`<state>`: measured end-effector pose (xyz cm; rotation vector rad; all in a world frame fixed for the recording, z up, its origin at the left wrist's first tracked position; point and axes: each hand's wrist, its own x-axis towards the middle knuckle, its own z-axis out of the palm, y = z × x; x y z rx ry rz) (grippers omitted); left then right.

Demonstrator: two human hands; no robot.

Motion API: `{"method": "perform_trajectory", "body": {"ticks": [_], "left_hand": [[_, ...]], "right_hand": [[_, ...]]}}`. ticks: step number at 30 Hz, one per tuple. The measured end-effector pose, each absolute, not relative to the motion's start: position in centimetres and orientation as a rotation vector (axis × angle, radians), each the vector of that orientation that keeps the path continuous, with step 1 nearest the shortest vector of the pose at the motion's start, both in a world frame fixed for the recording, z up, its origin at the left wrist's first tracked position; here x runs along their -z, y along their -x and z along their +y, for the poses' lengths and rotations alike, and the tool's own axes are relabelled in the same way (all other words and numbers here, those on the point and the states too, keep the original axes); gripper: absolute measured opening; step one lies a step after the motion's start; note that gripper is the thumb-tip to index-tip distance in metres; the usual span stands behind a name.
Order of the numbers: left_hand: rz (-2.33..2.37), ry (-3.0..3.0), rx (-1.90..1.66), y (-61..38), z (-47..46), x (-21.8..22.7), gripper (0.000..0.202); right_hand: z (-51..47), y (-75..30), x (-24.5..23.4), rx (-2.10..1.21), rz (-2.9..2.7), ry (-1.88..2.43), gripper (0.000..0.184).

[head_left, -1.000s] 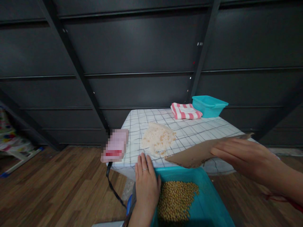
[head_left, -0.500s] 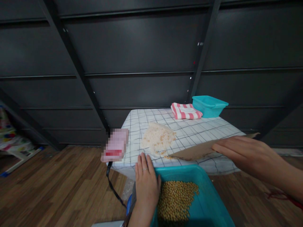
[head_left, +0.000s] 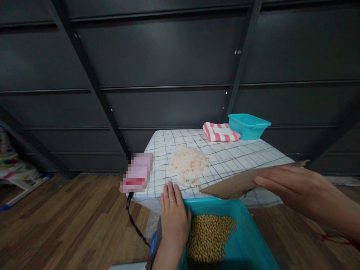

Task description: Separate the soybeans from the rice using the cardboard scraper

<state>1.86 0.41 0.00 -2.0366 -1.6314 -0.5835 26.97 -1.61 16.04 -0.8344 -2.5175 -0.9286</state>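
My right hand (head_left: 289, 183) grips a piece of brown cardboard (head_left: 233, 183), its tip low at the table's front edge. Below that edge is a turquoise basin (head_left: 250, 240) partly filled with soybeans (head_left: 209, 236). My left hand (head_left: 174, 217) lies flat with fingers stretched along the basin's left rim, a ring on one finger. On the table, a pile of white rice (head_left: 187, 163) has soybeans scattered through it. A few loose soybeans (head_left: 197, 186) lie between the pile and the cardboard's tip.
A checked white cloth (head_left: 165, 140) covers the table. At the back right are a folded red-and-white striped towel (head_left: 222, 133) and a second turquoise basin (head_left: 249, 127). A blurred pink object (head_left: 139, 170) with a black strap sits at the left edge. Dark wall panels stand behind.
The cardboard has tilted and come nearer to me, its lower edge now overlapping the basin's far rim. Fewer loose soybeans show by its tip. My left hand has stayed put.
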Motion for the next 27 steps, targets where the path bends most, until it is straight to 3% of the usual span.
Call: {"method": "perform_trajectory", "body": {"ticks": [7, 16, 20, 27], "left_hand": [[-1.658, 2.072, 0.626, -1.7, 0.4, 0.5, 0.054], [-1.705, 2.073, 0.67, -1.9, 0.5, 0.8, 0.053], [-1.697, 2.149, 0.655, -1.6, 0.5, 0.8, 0.056], [-1.694, 2.132, 0.617, -1.5, 0.4, 0.6, 0.053]], "right_hand": [[-1.6, -27.6, -16.0, 1.094, -2.472, 0.847, 0.035], [-2.6, -27.5, -17.3, 1.028, -2.443, 0.789, 0.033], [-3.0, -27.1, -17.6, 0.997, -2.434, 0.805, 0.04], [-2.4, -27.4, -16.7, 1.228, -2.501, 0.796, 0.049]]}}
